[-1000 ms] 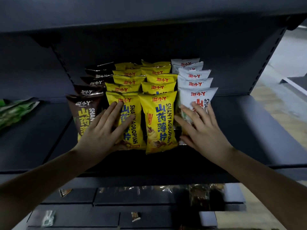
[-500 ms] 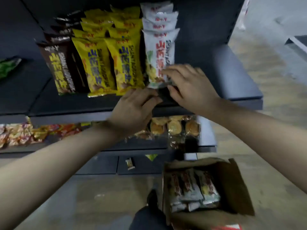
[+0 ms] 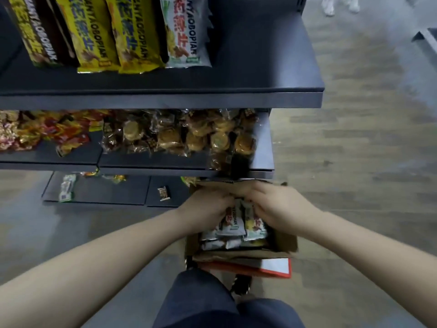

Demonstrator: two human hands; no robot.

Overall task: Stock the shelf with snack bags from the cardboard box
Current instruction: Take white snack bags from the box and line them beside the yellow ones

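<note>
An open cardboard box (image 3: 282, 242) sits on the floor in front of the shelving, with several white snack bags (image 3: 233, 227) standing in it. Both my hands are inside its far end. My left hand (image 3: 208, 205) curls its fingers round the tops of the white bags, and my right hand (image 3: 276, 204) grips the bags beside it. On the upper shelf (image 3: 260, 74) stand rows of brown, yellow and white snack bags (image 3: 182, 34); bare shelf lies to their right.
A lower shelf (image 3: 264, 147) holds clear packs of round biscuits (image 3: 179, 136) and red and yellow sweets (image 3: 35, 131). The dark base plate (image 3: 99, 192) carries a few stray small packets. A red and white item (image 3: 272, 268) lies under the box. Wood-look floor spreads right.
My view has dropped from the upper shelf to the floor. Both hands left the shelved bags and went down into the cardboard box, where they now grip white bags.
</note>
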